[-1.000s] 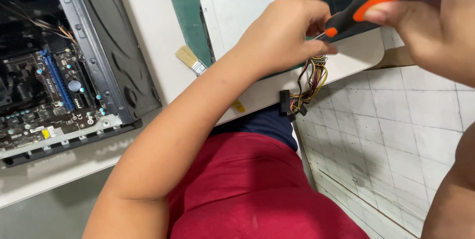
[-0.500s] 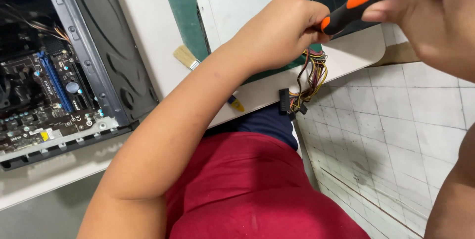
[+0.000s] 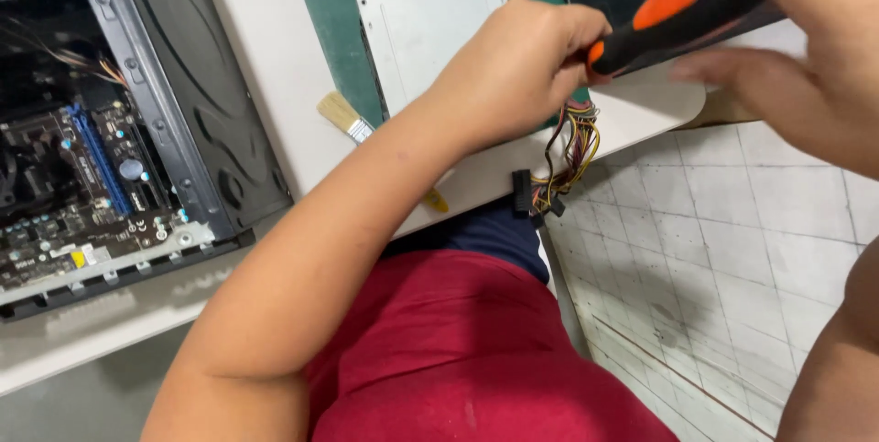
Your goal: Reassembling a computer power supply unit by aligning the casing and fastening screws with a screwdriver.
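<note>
The person is leaning over the white tabletop (image 3: pixel 275 85) with both hands meeting at its right-hand edge. The right hand (image 3: pixel 806 48) is wrapping the black and orange handle of a screwdriver (image 3: pixel 682 12), fingers partly spread along it, and is tilting the tool down and to the left so its working end is going in under the left hand (image 3: pixel 517 62). That left hand is curling into a loose fist right where the tip disappears; it seems to be steadying the tip or pinching something small there, though I cannot tell what, if anything, it is gripping.

Just under it, a bundle of coloured wires (image 3: pixel 572 149) with black plugs is hanging off the table edge, likely left dangling to keep it clear of the work. A flat silver metal plate (image 3: pixel 426 26) is lying on a green mat (image 3: pixel 334 3), which is probably there to protect the surface. A small paintbrush (image 3: pixel 343 117) is resting beside the mat, partly hidden by the forearm. At the left, an opened computer case (image 3: pixel 174 131) is lying on its side, its motherboard (image 3: pixel 73 186) exposed.
</note>
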